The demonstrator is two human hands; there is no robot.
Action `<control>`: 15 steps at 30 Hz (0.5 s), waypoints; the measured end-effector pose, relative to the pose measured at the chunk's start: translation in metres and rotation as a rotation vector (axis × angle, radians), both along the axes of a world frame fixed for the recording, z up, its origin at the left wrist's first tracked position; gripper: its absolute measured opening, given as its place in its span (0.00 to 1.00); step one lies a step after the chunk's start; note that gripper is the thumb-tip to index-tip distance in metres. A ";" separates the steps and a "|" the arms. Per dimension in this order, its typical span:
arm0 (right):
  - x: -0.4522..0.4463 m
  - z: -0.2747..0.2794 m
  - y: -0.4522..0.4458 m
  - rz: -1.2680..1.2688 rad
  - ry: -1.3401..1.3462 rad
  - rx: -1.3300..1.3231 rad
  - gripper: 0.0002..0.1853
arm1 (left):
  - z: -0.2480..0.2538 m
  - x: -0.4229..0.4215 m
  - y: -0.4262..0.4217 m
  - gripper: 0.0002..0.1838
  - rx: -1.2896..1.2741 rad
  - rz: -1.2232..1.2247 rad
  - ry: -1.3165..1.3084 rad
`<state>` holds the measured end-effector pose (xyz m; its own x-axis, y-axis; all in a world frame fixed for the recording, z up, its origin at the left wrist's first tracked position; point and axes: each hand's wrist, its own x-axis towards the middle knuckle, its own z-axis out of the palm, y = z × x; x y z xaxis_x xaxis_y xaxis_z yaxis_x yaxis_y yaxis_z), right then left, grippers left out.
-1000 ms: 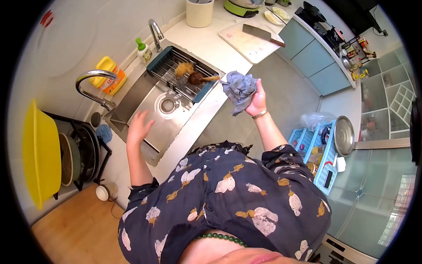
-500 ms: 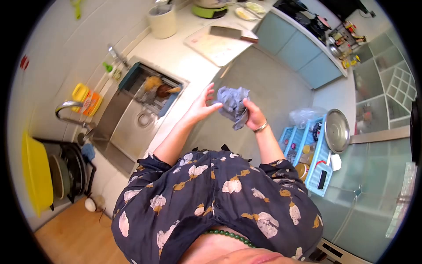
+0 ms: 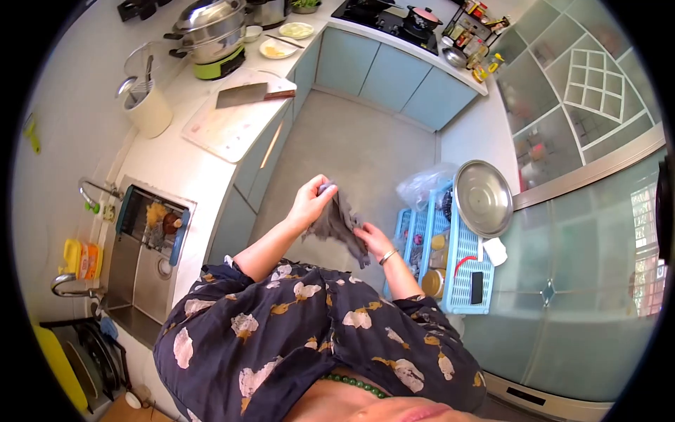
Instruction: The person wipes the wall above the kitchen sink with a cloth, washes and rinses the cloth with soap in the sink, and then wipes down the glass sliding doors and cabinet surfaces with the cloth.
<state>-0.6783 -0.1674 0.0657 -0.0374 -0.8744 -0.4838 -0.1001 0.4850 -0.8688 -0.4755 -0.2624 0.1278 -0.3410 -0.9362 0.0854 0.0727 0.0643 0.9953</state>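
A crumpled grey cloth (image 3: 335, 225) hangs loosely in front of my body, above the kitchen floor. My left hand (image 3: 309, 202) is closed around its upper end, with a bunched bit showing at the thumb. On the other side my right hand (image 3: 375, 242), with a bangle at the wrist, pinches the cloth's right edge. The cloth is partly spread between the two hands, and its lower edge is ragged and folded.
To the left is a sink (image 3: 144, 271) with a rack inside. A cleaver (image 3: 242, 96) lies on a cutting board (image 3: 211, 130). At right stands a blue tiered cart (image 3: 464, 274) with a metal basin (image 3: 484, 198). A stove (image 3: 387, 24) is at the back.
The cloth has gone from a wad at my right hand to hanging between both hands. My left hand has closed on it. The view has swung right and up towards the stove.
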 end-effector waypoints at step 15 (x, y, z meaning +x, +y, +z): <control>-0.069 -0.005 -0.157 -0.109 0.606 -0.524 0.11 | 0.011 -0.108 -0.181 0.06 0.108 -0.614 -0.121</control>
